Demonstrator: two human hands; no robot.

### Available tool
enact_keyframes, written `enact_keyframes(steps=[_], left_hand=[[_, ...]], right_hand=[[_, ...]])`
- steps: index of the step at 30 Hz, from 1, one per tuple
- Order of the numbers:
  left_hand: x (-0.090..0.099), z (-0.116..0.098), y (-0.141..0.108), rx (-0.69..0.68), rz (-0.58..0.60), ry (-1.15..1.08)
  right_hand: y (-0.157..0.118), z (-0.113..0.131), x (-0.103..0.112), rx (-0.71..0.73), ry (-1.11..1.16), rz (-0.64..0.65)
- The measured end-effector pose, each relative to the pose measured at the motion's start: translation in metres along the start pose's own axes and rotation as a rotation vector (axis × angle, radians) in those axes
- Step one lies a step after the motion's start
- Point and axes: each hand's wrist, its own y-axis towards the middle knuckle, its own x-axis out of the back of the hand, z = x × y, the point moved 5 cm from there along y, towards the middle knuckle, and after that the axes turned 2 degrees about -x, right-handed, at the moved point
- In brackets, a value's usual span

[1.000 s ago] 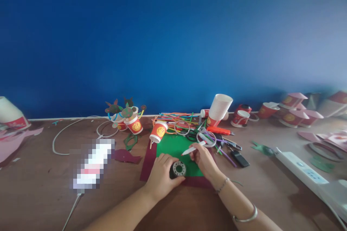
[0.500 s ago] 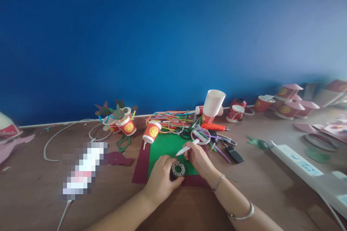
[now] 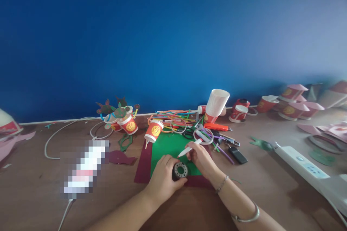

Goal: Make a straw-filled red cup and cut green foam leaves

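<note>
My left hand (image 3: 164,177) is wrapped round a dark round object with a pale ringed face (image 3: 180,170), which stands on the green paper (image 3: 165,148). My right hand (image 3: 202,158) holds a white marker (image 3: 186,151), its red tip end pointing down and left, just above the round object. Under the green paper lies a dark red sheet (image 3: 142,169). A red and white paper cup (image 3: 154,131) sits upside down at the sheet's upper left corner, with a short straw-like piece below it.
Coloured sticks (image 3: 176,115), a stack of white cups (image 3: 217,103), an orange cutter (image 3: 217,126) and a black key fob (image 3: 238,155) lie behind and to the right. Decorated cups (image 3: 128,125) stand at left. A power strip (image 3: 300,160) is at right.
The view has shifted slightly, so most things appear a little further right. Both hands keep their holds on the round object and the marker.
</note>
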Motion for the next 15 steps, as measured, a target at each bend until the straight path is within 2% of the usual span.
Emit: enact_keyframes(steps=[2, 6, 11, 15], left_hand=[[0.000, 0.001, 0.000, 0.003, 0.005, 0.008], [-0.002, 0.003, 0.002, 0.024, 0.021, 0.017], [-0.005, 0.005, 0.003, 0.015, 0.016, 0.025], [-0.004, 0.005, 0.003, -0.002, 0.013, 0.007]], right_hand=[[-0.003, 0.004, 0.000, 0.041, -0.059, -0.024], [-0.017, 0.026, -0.006, 0.246, -0.322, -0.049], [-0.033, 0.036, -0.013, 0.196, -0.752, 0.017], [-0.044, 0.034, -0.011, 0.234, -0.879, 0.008]])
